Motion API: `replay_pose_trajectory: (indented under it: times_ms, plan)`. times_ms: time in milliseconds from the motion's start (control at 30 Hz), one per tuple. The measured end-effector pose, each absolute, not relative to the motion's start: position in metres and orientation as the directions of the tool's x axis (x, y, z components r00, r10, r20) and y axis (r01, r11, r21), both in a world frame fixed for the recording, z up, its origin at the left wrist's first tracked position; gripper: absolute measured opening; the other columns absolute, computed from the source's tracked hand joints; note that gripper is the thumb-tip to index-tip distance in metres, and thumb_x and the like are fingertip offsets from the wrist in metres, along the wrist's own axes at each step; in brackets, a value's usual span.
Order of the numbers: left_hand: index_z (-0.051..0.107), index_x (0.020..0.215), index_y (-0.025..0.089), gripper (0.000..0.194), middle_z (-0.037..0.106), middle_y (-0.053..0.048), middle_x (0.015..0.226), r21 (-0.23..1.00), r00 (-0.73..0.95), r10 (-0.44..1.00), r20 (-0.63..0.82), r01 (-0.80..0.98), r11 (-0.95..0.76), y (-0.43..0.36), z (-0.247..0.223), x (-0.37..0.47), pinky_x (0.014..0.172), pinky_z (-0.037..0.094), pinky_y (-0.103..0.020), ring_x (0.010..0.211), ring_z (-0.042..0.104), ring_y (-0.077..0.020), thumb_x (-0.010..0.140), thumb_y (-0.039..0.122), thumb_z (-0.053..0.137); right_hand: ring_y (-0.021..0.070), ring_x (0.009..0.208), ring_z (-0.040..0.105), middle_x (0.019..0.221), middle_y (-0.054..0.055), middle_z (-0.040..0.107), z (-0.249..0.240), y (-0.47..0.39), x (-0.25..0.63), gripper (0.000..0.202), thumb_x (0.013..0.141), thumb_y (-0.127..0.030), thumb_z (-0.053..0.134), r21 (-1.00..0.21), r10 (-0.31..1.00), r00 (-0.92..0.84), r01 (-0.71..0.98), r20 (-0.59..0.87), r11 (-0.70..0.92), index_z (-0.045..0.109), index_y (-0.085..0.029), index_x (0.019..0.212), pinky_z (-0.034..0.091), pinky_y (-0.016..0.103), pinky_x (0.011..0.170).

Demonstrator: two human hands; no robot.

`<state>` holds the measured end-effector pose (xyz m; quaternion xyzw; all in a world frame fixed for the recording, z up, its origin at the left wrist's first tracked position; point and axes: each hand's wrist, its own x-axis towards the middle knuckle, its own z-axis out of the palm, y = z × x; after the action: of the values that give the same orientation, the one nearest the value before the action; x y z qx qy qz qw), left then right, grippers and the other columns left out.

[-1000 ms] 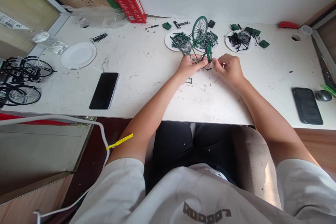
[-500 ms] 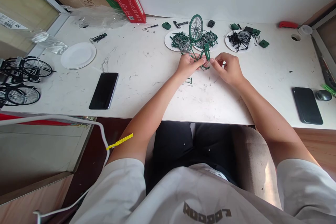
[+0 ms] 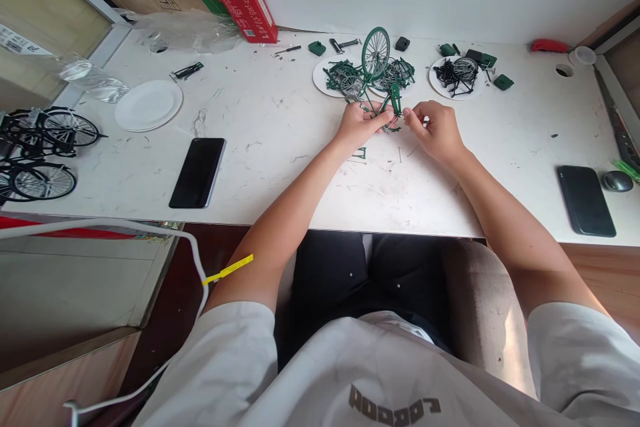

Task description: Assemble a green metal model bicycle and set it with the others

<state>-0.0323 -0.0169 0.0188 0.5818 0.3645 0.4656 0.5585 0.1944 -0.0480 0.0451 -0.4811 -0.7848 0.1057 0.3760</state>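
Note:
A green model bicycle (image 3: 376,53) with one spoked wheel pointing up is held over the table by my left hand (image 3: 364,121), its fingers closed around the frame. My right hand (image 3: 433,128) is at the bicycle's right side, thumb and forefinger pinched together near the green chain guard (image 3: 395,100). Whatever is between those fingertips is too small to make out. Below the hands, a small green bracket (image 3: 359,153) and thin pins (image 3: 400,155) lie on the table. Behind the bicycle are plates heaped with green parts (image 3: 341,75).
A plate of black parts (image 3: 456,75) stands at the back right, with small green pieces around it. To the left are a white plate (image 3: 149,105), a phone (image 3: 198,173) and finished black model bicycles (image 3: 45,147). Another phone (image 3: 586,201) lies at the right edge.
The bicycle has tilted very slightly to the right in my left hand. My right hand's fingertips have shifted a little beside it; the grip looks the same.

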Motion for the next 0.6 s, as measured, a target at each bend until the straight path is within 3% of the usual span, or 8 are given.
replay_pose_trajectory:
  times_ms: [100, 233, 400, 600]
  plan:
    - [0.078, 0.105, 0.020, 0.047, 0.090, -0.010, 0.104, 0.991, 0.314, 0.941, 0.122, -0.098, -0.096, -0.019, 0.023, -0.033, 0.078, 0.065, -0.031, 0.101, 0.088, -0.0268, 0.088, 0.059, 0.098, 0.0226, 0.069, 0.058, 0.072, 0.008, 0.070, 0.048, -0.051, 0.193, 0.078, 0.114, -0.087, 0.037, -0.546, 0.851, -0.256, 0.674, 0.459, 0.498, 0.068, -0.025, 0.078, 0.049, 0.044, 0.072]
    - [0.077, 0.103, 0.019, 0.046, 0.090, -0.011, 0.103, 0.991, 0.303, 0.947, 0.107, -0.109, -0.077, -0.021, 0.027, -0.032, 0.081, 0.066, -0.034, 0.100, 0.089, -0.0284, 0.090, 0.058, 0.098, 0.0239, 0.071, 0.063, 0.073, 0.007, 0.071, 0.050, -0.053, 0.192, 0.079, 0.115, -0.086, 0.033, -0.595, 0.867, -0.210, 0.654, 0.451, 0.468, 0.073, -0.026, 0.083, 0.055, 0.045, 0.077]
    - [0.075, 0.100, 0.019, 0.043, 0.090, -0.010, 0.103, 0.991, 0.307, 0.949, 0.070, -0.133, -0.030, -0.025, 0.032, -0.030, 0.079, 0.064, -0.030, 0.096, 0.089, -0.0244, 0.091, 0.054, 0.097, 0.0253, 0.076, 0.067, 0.085, 0.008, 0.077, 0.044, -0.046, 0.194, 0.070, 0.109, -0.090, 0.049, -0.618, 0.841, -0.151, 0.614, 0.519, 0.491, 0.077, -0.027, 0.099, 0.059, 0.045, 0.076]
    - [0.073, 0.096, 0.018, 0.036, 0.090, -0.008, 0.099, 0.991, 0.305, 0.952, 0.034, -0.132, 0.007, -0.027, 0.038, -0.029, 0.076, 0.062, -0.027, 0.094, 0.088, -0.0202, 0.094, 0.047, 0.095, 0.0238, 0.083, 0.068, 0.090, 0.007, 0.079, 0.042, -0.047, 0.191, 0.059, 0.109, -0.082, 0.062, -0.683, 0.855, -0.205, 0.527, 0.476, 0.506, 0.078, -0.026, 0.102, 0.059, 0.043, 0.079]
